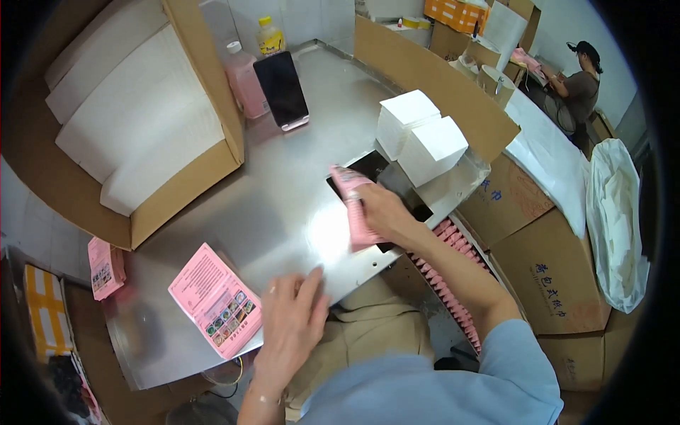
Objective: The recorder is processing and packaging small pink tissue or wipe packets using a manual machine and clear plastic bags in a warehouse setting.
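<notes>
A pink printed packet [354, 212] is gripped in my right hand [388, 214], tilted above a dark rectangular opening [416, 201] in the metal table. What is inside the packet cannot be made out. My left hand [292, 312] hovers at the table's front edge, fingers stretched and slightly blurred, holding nothing. Close to its left lies a stack of pink printed pouches [212, 301]. Two white stacks of folded tissues [428, 142] stand beyond my right hand, beside the opening.
An open carton [188, 195] with white folded sheets stands at left. A smaller pink stack [106, 269] lies below it. Behind are a phone [282, 91] on a stand and two bottles. Cartons [549, 273] and a row of pink packets [453, 283] are at right. Another person [581, 85] works beyond.
</notes>
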`<state>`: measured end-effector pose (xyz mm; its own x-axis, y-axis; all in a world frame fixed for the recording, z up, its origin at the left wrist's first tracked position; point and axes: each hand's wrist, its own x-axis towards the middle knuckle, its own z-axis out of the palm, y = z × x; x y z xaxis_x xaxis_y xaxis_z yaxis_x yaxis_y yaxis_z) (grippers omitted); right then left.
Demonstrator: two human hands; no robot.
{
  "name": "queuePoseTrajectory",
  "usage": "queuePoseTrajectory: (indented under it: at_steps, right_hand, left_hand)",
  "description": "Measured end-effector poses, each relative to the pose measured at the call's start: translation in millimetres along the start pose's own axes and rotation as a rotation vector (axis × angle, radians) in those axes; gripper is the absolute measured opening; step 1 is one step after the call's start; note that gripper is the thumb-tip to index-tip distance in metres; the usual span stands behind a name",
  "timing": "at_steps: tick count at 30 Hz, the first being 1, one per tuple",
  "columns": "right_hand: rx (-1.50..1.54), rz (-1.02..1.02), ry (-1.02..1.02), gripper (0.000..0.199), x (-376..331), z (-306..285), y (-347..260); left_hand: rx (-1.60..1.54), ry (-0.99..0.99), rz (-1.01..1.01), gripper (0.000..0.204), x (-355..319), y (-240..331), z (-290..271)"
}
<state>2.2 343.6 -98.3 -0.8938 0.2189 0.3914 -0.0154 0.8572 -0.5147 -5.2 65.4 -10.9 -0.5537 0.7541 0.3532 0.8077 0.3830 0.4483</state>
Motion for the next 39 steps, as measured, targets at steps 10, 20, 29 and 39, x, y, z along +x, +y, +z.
queuePoseTrajectory:
  at_steps: [10,20,29,39]
  right_hand:
    - [-0.761,-0.046,0.536,0.024,7.8,-115.4,-29.4]
    - [-0.527,0.033,0.476,0.013,9.7,-117.5,18.8]
    - [-0.226,-0.398,0.329,0.049,-21.3,-61.0,-60.3]
    - [-0.415,-0.471,-0.110,0.021,-11.4,-7.3,-111.0]
  left_hand:
    - [0.697,0.029,-0.517,0.062,-65.0,-60.8,-27.4]
    - [0.322,0.215,-0.433,0.007,-61.1,-117.0,-60.4]
    - [-0.153,0.007,0.109,0.029,10.1,-14.2,42.9]
    - [0.028,0.083,-0.101,0.099,21.9,-0.9,54.1]
